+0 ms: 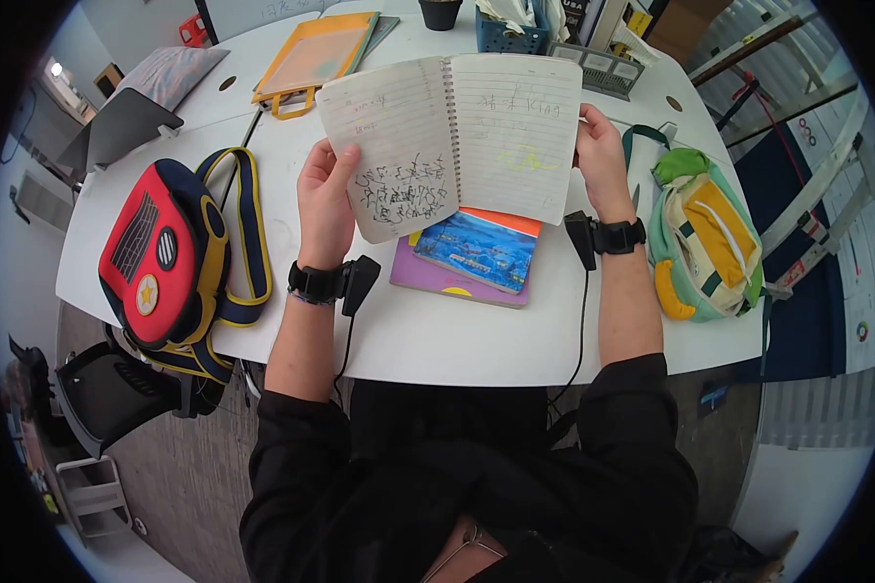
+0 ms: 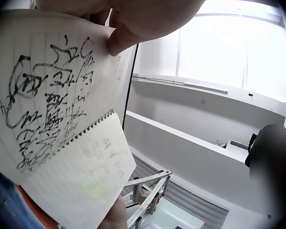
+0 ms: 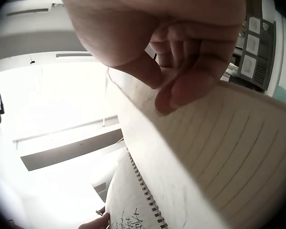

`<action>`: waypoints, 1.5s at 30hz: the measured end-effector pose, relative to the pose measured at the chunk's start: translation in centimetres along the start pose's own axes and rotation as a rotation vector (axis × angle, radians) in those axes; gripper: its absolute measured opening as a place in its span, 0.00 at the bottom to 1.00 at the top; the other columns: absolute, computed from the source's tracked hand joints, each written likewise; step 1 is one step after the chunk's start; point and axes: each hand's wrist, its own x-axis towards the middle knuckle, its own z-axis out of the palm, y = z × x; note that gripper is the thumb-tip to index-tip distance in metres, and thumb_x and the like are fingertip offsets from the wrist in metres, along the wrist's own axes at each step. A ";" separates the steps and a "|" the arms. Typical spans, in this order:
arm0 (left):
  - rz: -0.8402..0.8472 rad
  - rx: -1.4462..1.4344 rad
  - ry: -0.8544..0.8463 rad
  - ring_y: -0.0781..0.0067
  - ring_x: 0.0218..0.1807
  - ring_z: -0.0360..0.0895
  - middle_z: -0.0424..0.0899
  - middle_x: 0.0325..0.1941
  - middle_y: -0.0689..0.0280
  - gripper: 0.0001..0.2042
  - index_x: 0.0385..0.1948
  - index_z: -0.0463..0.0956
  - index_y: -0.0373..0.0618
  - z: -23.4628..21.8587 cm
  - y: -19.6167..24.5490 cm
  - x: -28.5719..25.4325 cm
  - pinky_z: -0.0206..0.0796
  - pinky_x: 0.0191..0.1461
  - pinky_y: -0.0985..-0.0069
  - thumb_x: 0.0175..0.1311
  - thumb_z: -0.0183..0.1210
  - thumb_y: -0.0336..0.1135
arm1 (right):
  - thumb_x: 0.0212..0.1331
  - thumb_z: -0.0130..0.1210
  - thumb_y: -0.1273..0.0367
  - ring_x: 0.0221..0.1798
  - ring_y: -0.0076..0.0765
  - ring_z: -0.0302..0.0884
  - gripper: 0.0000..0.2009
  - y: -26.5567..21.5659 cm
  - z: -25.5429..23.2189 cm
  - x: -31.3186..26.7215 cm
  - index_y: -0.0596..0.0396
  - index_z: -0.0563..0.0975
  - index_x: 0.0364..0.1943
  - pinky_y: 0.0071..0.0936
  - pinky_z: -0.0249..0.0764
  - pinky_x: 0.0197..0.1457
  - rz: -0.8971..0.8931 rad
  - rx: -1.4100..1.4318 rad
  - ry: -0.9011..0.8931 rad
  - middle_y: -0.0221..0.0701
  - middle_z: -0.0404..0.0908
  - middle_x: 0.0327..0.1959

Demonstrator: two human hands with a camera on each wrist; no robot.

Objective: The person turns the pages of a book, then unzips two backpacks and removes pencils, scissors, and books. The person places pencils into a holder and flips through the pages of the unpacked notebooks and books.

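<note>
A spiral-bound notebook is held up, spread wide above the table. Dense black scribbles fill the lower left page, and a yellow-green scrawl marks the right one. My left hand grips the left page's outer edge, its thumb lying on the paper. At the opposite edge, my right hand pinches the paper between thumb and fingers; the right wrist view shows this pinch close up. Below the notebook lie a blue book with an orange strip and a purple book, partly covered.
A red backpack sits at the table's left side, near a dark laptop. On the right stands a green and yellow backpack. Farther back are an orange folder, a dark pot, a blue basket and a grey basket.
</note>
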 end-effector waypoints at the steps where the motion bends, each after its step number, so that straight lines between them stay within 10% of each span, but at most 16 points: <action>1: 0.000 0.000 0.000 0.76 0.46 0.77 0.81 0.45 0.61 0.12 0.46 0.72 0.37 0.0 0.0 0.0 0.69 0.51 0.76 0.67 0.57 0.33 | 0.66 0.52 0.65 0.19 0.17 0.75 0.10 -0.1 0.0 0.0 0.59 0.75 0.42 0.17 0.67 0.19 0.002 -0.007 -0.011 0.28 0.81 0.24; 18: 0.092 0.138 0.023 0.73 0.50 0.77 0.81 0.48 0.55 0.31 0.70 0.47 0.47 1.2 0.9 -0.8 0.69 0.55 0.73 0.66 0.47 0.21 | 0.67 0.47 0.69 0.26 0.24 0.81 0.15 -2.2 -1.5 -0.7 0.62 0.73 0.53 0.20 0.77 0.29 0.187 -0.128 -0.275 0.33 0.83 0.31; 31: 0.106 0.157 0.017 0.77 0.46 0.76 0.80 0.46 0.59 0.23 0.64 0.62 0.43 1.2 0.5 -0.7 0.69 0.52 0.78 0.67 0.46 0.21 | 0.65 0.52 0.70 0.15 0.15 0.69 0.10 -4.7 -1.2 -1.9 0.63 0.75 0.45 0.12 0.61 0.17 0.059 0.118 -0.365 0.28 0.80 0.26; 45: -0.013 0.012 -0.037 0.77 0.48 0.75 0.79 0.46 0.60 0.17 0.53 0.70 0.36 0.6 -0.1 -0.1 0.68 0.53 0.76 0.74 0.42 0.39 | 0.64 0.54 0.71 0.17 0.20 0.75 0.09 -4.0 1.6 -2.7 0.59 0.72 0.43 0.13 0.68 0.19 0.184 0.155 -0.516 0.32 0.82 0.28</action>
